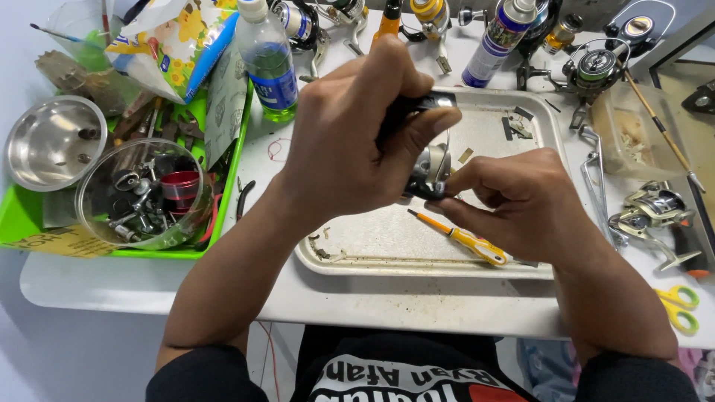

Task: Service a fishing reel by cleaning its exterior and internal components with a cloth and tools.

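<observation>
My left hand (350, 141) grips a black and silver fishing reel body (430, 167) above a white metal tray (387, 246). The fingers wrap over the reel's black top and hide most of it. My right hand (514, 197) pinches the lower edge of the same reel with thumb and fingertips. Below the hands, on the tray, lies a small yellow-handled screwdriver (465, 240). A few small dark parts (518, 128) rest at the tray's far right corner.
A green tray (22, 216) at left holds a steel bowl (52, 141), a clear bowl of parts (141, 193) and tools. A green bottle (268, 63), a spray can (495, 41) and several reels stand behind. Another reel (652, 212) and yellow scissors (679, 307) lie right.
</observation>
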